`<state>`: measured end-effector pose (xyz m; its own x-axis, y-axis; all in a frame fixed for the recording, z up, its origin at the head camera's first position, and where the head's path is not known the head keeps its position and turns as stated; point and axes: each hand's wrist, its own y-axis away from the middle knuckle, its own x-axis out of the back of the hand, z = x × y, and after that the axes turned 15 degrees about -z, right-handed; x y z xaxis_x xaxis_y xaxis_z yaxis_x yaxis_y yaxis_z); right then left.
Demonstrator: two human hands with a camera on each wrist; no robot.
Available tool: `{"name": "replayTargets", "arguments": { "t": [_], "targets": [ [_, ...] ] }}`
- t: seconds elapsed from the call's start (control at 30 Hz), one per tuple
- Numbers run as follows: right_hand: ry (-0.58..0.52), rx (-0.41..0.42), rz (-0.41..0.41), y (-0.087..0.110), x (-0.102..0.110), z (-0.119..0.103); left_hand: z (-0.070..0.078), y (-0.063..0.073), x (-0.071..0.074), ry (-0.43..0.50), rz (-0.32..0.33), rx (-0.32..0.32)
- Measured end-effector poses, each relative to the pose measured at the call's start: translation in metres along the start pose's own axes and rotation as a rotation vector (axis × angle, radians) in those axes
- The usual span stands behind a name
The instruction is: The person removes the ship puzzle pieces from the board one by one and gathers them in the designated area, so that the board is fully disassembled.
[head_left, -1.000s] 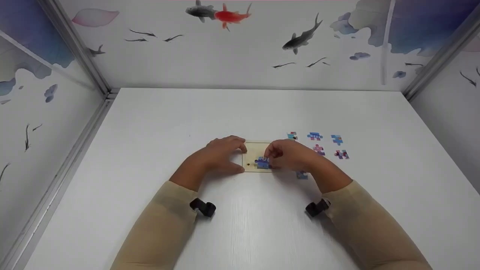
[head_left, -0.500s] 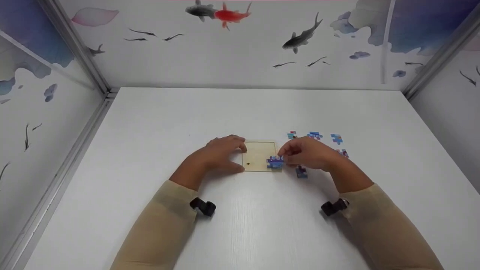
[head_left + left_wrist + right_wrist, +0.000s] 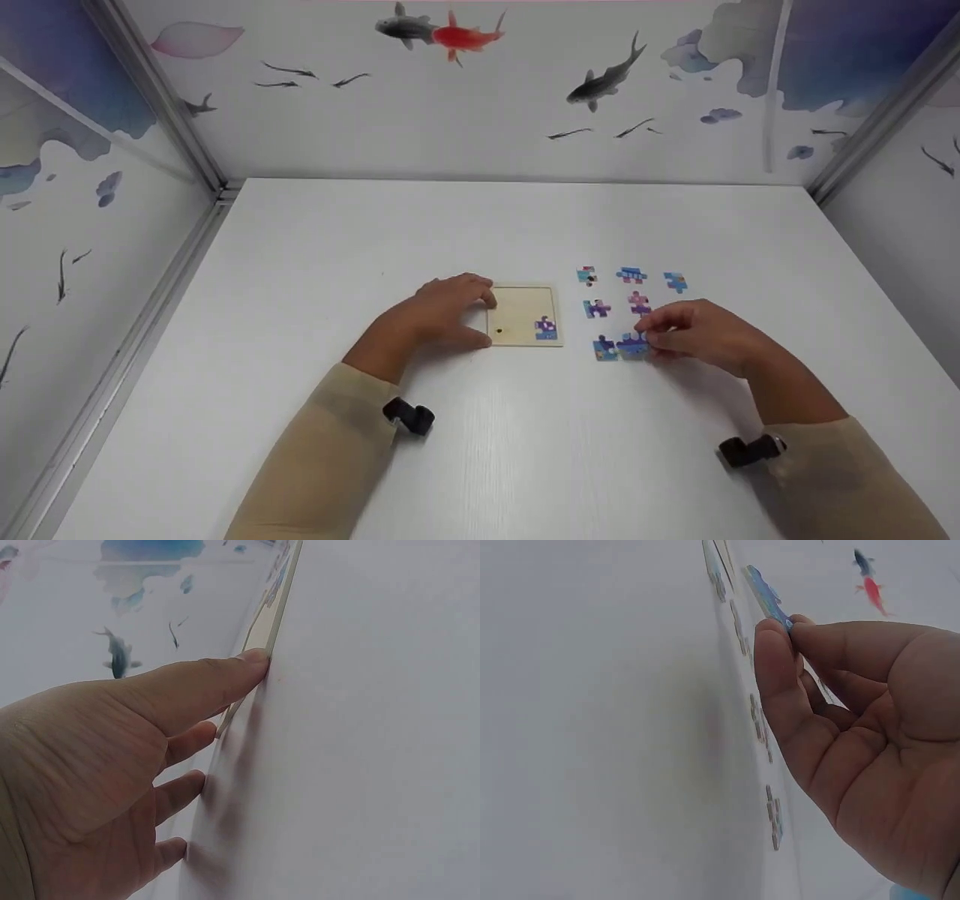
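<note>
A shallow wooden puzzle tray (image 3: pixel 517 307) lies at the middle of the table, with one purple-and-blue puzzle piece (image 3: pixel 546 328) in its near right corner. My left hand (image 3: pixel 450 311) holds the tray's left side, thumb at the near corner and index finger at the far one. In the left wrist view the thumb (image 3: pixel 251 660) touches the tray's edge (image 3: pixel 276 619). To the right of the tray, my right hand (image 3: pixel 701 334) pinches a blue puzzle piece (image 3: pixel 632 345) between thumb and finger. The right wrist view shows this blue piece (image 3: pixel 765 594) tilted, its far end sticking out past the fingertips.
Loose puzzle pieces lie right of the tray: a blue one (image 3: pixel 631 274), another blue one (image 3: pixel 675 282), a pink one (image 3: pixel 639 302), a purple one (image 3: pixel 597 308) and several more. White walls (image 3: pixel 480 112) printed with fish enclose the table (image 3: pixel 480 435) at the back and sides.
My right hand has moved right, from over the tray to beside the loose pieces, carrying the blue puzzle piece. The corner piece in the tray now shows uncovered. My left hand has stayed.
</note>
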<state>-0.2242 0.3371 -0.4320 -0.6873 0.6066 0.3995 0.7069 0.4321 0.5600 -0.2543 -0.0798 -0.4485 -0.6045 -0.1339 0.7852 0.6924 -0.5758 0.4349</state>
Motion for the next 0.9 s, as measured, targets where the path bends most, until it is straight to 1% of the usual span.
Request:
{"name": "replayTargets", "arguments": {
  "t": [0.2,0.4,0.57,0.9],
  "targets": [
    [0.004,-0.024,0.011,0.005,0.007,0.011,-0.002,-0.001,-0.001,-0.004,-0.001,-0.016],
    [0.036,-0.060,0.028,0.006,0.011,0.016,-0.001,-0.001,0.000,-0.003,-0.007,0.001],
    [0.031,-0.075,0.042,0.005,0.013,0.017,0.000,0.000,0.000,0.005,-0.006,0.013],
    [0.037,-0.097,0.056,0.003,0.013,0.016,-0.002,0.000,0.001,0.013,-0.010,-0.013]
  ]
}}
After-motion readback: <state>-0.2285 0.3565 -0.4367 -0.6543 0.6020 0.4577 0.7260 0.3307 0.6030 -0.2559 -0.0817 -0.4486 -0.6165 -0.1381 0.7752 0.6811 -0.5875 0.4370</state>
